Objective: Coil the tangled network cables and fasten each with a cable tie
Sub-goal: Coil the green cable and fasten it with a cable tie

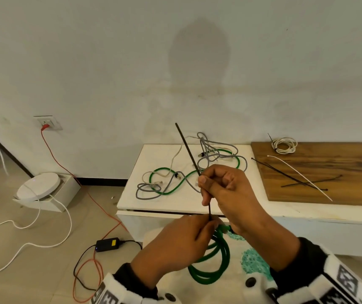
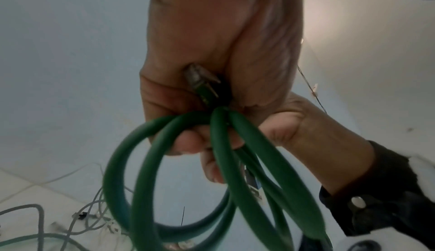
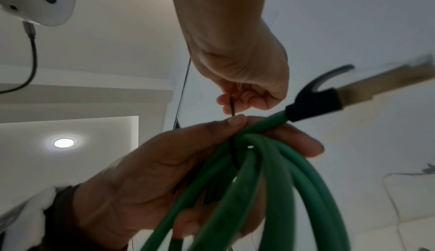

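My left hand (image 1: 175, 244) grips the coiled thick green network cable (image 1: 212, 260); my right hand (image 1: 226, 189) pinches the thin black plastic cable tie (image 1: 189, 152)

Dark sleeves (image 1: 131, 277) are worn to both wrists, each wrapped by a white padded wrist band (image 1: 337, 279) printed with black square code markings and fitted with round dark studs (image 1: 250, 282), while both hands are left bare.
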The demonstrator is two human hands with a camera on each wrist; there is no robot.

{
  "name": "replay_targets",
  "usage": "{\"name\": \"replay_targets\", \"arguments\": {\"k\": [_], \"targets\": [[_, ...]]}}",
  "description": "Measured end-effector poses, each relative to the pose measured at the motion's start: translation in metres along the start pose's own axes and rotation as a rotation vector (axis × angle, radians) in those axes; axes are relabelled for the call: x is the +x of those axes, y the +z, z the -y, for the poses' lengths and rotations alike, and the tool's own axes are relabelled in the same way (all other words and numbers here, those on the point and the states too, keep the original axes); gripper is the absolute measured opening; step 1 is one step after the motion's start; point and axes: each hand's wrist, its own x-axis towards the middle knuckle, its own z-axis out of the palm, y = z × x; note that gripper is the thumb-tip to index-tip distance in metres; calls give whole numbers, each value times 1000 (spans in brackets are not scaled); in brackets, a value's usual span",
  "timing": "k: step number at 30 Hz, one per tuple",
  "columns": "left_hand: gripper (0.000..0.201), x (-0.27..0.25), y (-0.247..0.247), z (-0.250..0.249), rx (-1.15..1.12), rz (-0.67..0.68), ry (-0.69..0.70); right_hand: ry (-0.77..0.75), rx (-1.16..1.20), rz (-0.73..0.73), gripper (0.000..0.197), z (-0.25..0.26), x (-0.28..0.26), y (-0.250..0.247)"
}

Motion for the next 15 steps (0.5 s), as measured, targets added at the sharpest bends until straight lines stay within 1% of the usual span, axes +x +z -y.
{"name": "replay_targets", "arguments": {"k": [2, 3, 4, 6, 8, 9, 11, 12, 13, 15], "targets": [[26, 2, 3, 1, 39, -1, -43, 48, 15, -19, 19, -6, 3, 2], [28, 3, 4, 2, 32, -19, -68, 77, 50, -38, 19, -9, 5, 3], [32, 5, 4, 3, -13, -36, -91, 97, 95, -61, 20, -11, 8, 3], [34, 10, 3, 6, -252, -45, -135, 74, 109, -51, 20, -12, 13, 0], [35, 13, 0, 7, -468, -49, -171, 35, -23, 78, 20, -15, 16, -4], [36, 15, -1, 6, -534, -69, -183, 55, -138, 170, 25, -18, 16, -8], [40, 18, -4, 6, -603, -136, -195, 106, -361, 332, 47, -25, 14, -15], [42, 19, -5, 7, -625, -168, -201, 136, -392, 387, 57, -29, 11, -19], [44, 21, -6, 7, -641, -195, -212, 169, -350, 417, 60, -32, 8, -21], [46, 25, -6, 9, -683, -231, -251, 212, -202, 394, 51, -36, 1, -23]]}}
